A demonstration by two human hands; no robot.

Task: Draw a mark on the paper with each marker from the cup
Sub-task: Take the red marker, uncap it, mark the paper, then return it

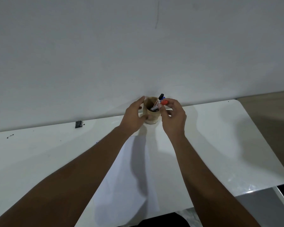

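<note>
A tan cup (152, 117) stands at the far edge of the white table, against the wall. A black-capped marker (158, 102) leans in it, and a blue cap (163, 100) shows beside that. My left hand (134, 116) is wrapped around the cup's left side. My right hand (173, 117) pinches the red-capped marker (164, 102) at the cup's right rim; its barrel is hidden by my fingers. A white sheet of paper (131, 182) lies flat between my forearms, nearer to me than the cup.
A small black object (78, 124) sits at the table's far left edge by the wall (138, 46). The table (228, 145) ends in a rounded corner at right, with floor (269, 108) beyond. Some dark specks (10, 136) mark the left side.
</note>
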